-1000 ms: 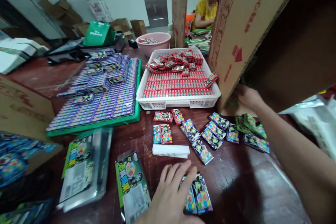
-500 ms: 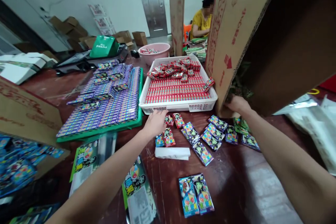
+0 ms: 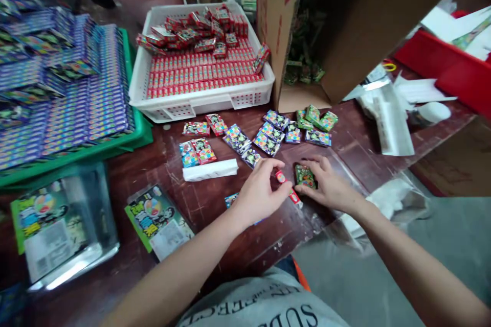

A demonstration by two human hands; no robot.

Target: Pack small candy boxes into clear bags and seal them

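Observation:
My left hand (image 3: 264, 190) is closed in a pinch round a small red candy box (image 3: 281, 177), held end-up above the table. Just under its fingertips lies another red box (image 3: 295, 198). My right hand (image 3: 328, 185) grips a green candy box (image 3: 306, 176) between thumb and fingers, close beside the left hand. Partly hidden below my left hand and forearm is a blue box (image 3: 231, 200) on the table. Beyond both hands lie loose purple boxes (image 3: 267, 138), green boxes (image 3: 312, 116), red boxes (image 3: 217, 123) and a folded white paper strip (image 3: 210, 169).
A white basket (image 3: 169, 111) of red boxes stands behind, left of an upright cardboard carton (image 3: 278, 36) holding green boxes. At left are a green tray (image 3: 140, 130) of purple boxes and printed plastic pouches (image 3: 159, 222). A red bin (image 3: 433, 61) sits at far right.
Both hands have come back toward my body and closer together. The right has left the carton with a green box; the left now holds a red one. Several green boxes lie outside the carton. The view has tilted down.

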